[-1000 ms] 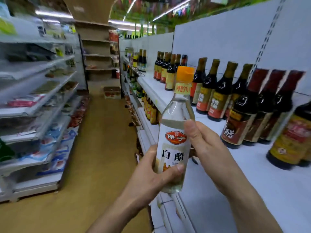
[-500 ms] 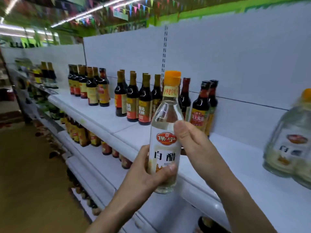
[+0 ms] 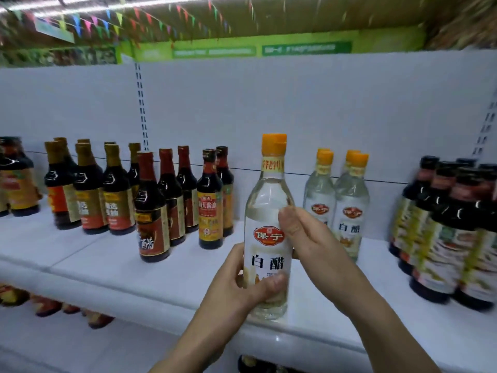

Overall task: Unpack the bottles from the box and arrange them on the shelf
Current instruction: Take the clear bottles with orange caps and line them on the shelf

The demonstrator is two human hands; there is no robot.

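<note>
My left hand curls round the base of the clear, orange-capped vinegar bottle, thumb across its white label. My right hand grips its shoulder, and it stands upright at the white metal shelf's front edge.

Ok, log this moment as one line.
left hand: grips vinegar bottle low | right hand: grips it higher | pose: upright | shelf: matching bottles stand behind, right

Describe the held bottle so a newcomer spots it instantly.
Look at the long white shelf, dark sauce bottles at both ends. Just left of the clear orange-capped bottles is the held bottle. It alone is gripped by the left hand and right hand.
</note>
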